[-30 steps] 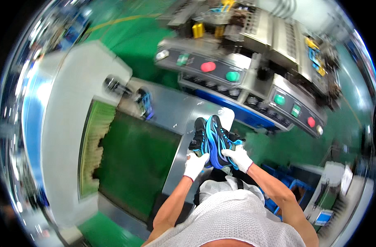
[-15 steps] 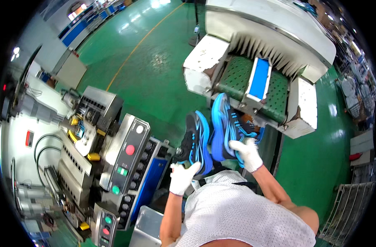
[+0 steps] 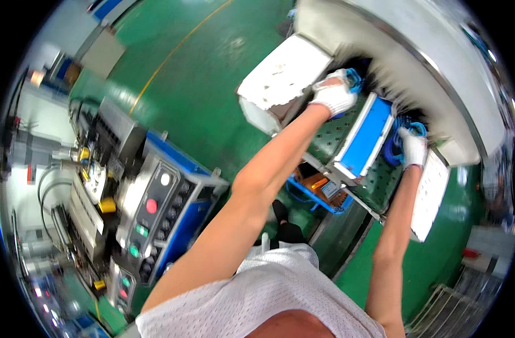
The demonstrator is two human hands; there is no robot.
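Note:
My left hand (image 3: 334,94), in a white glove, reaches to the far left lane of the machine. It is closed on a black and blue shoe (image 3: 355,81) whose front goes under the pale bristle curtain (image 3: 393,76). In the right lane my right hand (image 3: 414,151), gloved too, grips the second blue shoe (image 3: 392,151) at the same curtain. Both shoes are partly hidden by my hands and the bristles. Below them lie the green perforated belts (image 3: 327,137), split by a white divider with a blue top (image 3: 365,142).
White side housings (image 3: 283,73) flank the belts. Under the belt end hangs a blue basket (image 3: 339,208) with orange-brown contents. At left stands a machine with a button panel (image 3: 151,205). A wire rack (image 3: 446,310) is at the lower right.
Both hands have moved forward and away from my body, carrying the shoes from in front of my chest onto the belts at the curtain. My view has turned and come nearer to the machine.

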